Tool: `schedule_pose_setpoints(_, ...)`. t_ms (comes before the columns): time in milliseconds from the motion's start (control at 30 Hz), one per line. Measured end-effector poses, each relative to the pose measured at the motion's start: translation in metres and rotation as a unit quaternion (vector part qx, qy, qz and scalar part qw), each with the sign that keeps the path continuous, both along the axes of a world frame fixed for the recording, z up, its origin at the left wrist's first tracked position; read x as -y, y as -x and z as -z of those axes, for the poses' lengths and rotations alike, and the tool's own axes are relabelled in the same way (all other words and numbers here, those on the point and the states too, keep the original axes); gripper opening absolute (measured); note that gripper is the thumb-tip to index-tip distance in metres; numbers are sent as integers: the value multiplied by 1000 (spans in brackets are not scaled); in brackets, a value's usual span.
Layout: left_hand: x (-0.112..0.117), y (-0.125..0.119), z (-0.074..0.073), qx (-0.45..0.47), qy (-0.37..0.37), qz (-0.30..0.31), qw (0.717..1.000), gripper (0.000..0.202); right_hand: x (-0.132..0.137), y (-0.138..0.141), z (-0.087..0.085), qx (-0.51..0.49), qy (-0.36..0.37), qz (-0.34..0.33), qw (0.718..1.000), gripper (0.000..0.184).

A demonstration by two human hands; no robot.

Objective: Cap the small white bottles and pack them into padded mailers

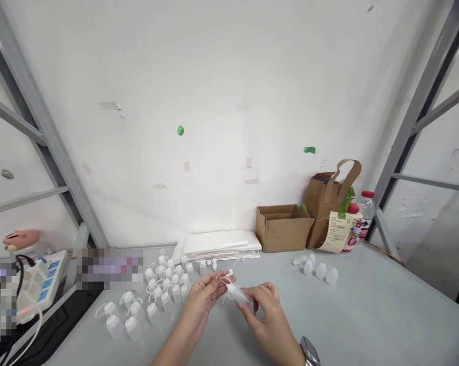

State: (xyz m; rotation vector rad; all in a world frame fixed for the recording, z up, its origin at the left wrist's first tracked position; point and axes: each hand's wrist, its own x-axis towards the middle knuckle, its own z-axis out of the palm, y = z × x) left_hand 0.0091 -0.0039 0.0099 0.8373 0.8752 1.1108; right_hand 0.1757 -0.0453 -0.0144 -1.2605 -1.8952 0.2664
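Between my two hands is a small translucent plastic bottle point(241, 297), tilted, with a white neck and a white looped strap toward the left. My right hand point(266, 309) is closed around the bottle's body. The fingers of my left hand point(206, 296) pinch the white looped cap point(229, 274) at its top end. Left of my hands, several similar white bottles point(166, 300) stand in a cluster, many with looped caps. Small loose white parts point(212, 263) lie behind my left hand, and others are partly hidden beneath the held bottle.
Several white bottles point(320, 271) without visible loops stand at the right. Behind are a stack of white sheets point(217, 241), an open cardboard box point(286, 235), a brown paper bag point(316, 203) and a red-capped water bottle point(365, 208). A power strip point(46, 284) lies at far left.
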Motion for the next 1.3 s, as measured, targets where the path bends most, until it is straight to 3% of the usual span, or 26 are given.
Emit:
schedule_pose_setpoints(267,1,-1,0,-15,-8,1,1000,39,-1,0,-1,11,4,-5,1000,11)
schedule_pose_setpoints(500,-1,0,-2,-66,-29,-7,997,43,0,-2,-1,48,-42,-4,998,10)
schedule_pose_setpoints(800,-3,-5,5,-135,-69,-36,988,32,0,-4,0,94,-74,1,993,12)
schedule_pose_setpoints(900,-3,-8,5,-130,-70,-25,989,34,0,-3,1,80,-28,-5,996,12)
schedule_pose_setpoints(1100,4,-10,-5,-40,-53,-18,998,46,-2,4,2,-49,144,3,988,17)
schedule_pose_setpoints(1300,2,-9,-1,-41,-63,-4,997,41,-1,5,2,-75,170,6,983,17)
